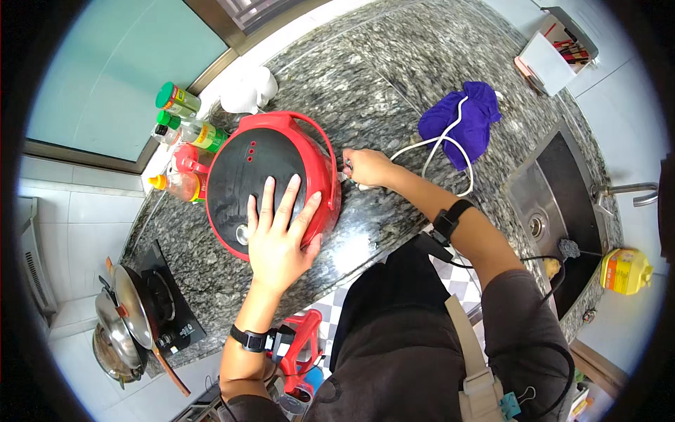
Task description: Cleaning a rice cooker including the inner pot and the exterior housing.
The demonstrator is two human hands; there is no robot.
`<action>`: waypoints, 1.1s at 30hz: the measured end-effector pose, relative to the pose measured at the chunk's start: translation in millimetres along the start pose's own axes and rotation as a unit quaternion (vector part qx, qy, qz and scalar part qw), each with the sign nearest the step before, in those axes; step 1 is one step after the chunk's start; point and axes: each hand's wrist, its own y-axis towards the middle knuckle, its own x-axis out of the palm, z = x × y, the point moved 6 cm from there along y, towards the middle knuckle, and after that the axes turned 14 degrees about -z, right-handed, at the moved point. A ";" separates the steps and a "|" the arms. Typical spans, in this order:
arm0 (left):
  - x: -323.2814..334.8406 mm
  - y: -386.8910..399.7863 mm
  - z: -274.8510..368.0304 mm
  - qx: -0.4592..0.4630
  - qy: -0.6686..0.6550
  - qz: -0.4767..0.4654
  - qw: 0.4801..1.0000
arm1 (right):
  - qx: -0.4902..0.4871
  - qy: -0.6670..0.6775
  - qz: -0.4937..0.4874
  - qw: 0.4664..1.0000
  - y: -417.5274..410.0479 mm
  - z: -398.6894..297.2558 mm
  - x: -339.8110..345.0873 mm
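A red rice cooker with a black lid (232,174) stands on the granite counter. Flat on its lid, fingers spread, rests my left hand (279,248), near a round silver part. My right hand (369,167) is curled at the cooker's side; its fingers grip a small item against the cooker, probably the cord's plug end, mostly hidden. A white power cord (445,134) loops over the counter and across a purple cloth (459,126) to the right of that hand.
Bottles and a jar (179,100) stand by the window beside a white plastic item (248,89). A cooktop (184,316) with pans (132,306) lies lower left. At the right are a sink (527,195), a faucet (627,188), a yellow jug (625,271) and a utensil box (553,58).
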 end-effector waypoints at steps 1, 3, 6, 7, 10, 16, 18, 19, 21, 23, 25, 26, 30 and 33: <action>-0.3 2.4 1.3 0.003 0.001 -0.001 1.000 | 0.019 0.017 0.020 0.999 1.3 6.1 -2.0; -0.9 2.6 0.9 0.012 -0.002 -0.006 1.000 | 0.059 0.020 0.029 0.998 9.7 12.3 -7.2; 0.1 0.0 -1.4 0.018 -0.006 -0.010 1.000 | 0.121 0.002 0.076 0.990 8.9 22.1 -15.4; 0.9 -2.1 -1.7 0.021 -0.006 -0.008 1.000 | 0.147 -0.021 0.119 0.982 4.6 26.7 -22.9; 1.0 -5.6 -0.7 0.025 -0.006 -0.005 1.000 | -0.028 0.087 0.216 0.972 -14.5 32.3 -31.8; 1.0 -4.7 -0.7 0.012 -0.003 -0.003 1.000 | -0.206 -0.083 0.310 0.925 -41.1 -24.5 27.6; -0.5 -2.6 0.6 0.015 -0.009 -0.003 1.000 | -0.199 -0.153 0.233 0.940 -38.3 -17.5 16.9; -2.0 -2.9 -0.4 0.020 -0.011 -0.004 1.000 | -0.195 -0.217 0.154 0.944 -32.8 -12.1 18.1; -1.8 -8.7 -7.7 0.021 -0.009 -0.002 1.000 | -0.188 -0.189 0.198 0.943 -41.4 28.0 -15.9; -1.7 -12.0 -7.4 0.030 -0.009 -0.006 0.999 | -0.085 -0.192 0.201 0.957 -56.6 70.4 -46.5; -3.5 -12.7 -5.9 0.025 -0.008 0.000 1.000 | -0.143 -0.122 0.223 0.957 -64.0 60.9 -41.1; -2.9 -13.0 -6.0 0.027 -0.010 0.001 1.000 | -0.170 -0.077 0.228 0.956 -63.8 53.9 -36.0; -3.2 -15.4 -5.3 0.036 -0.012 -0.004 0.999 | -0.163 -0.007 0.239 0.957 -66.8 36.5 -22.2; -1.5 -15.8 -5.7 0.040 -0.015 -0.008 0.999 | -0.083 0.059 0.211 0.972 -57.4 29.5 -4.8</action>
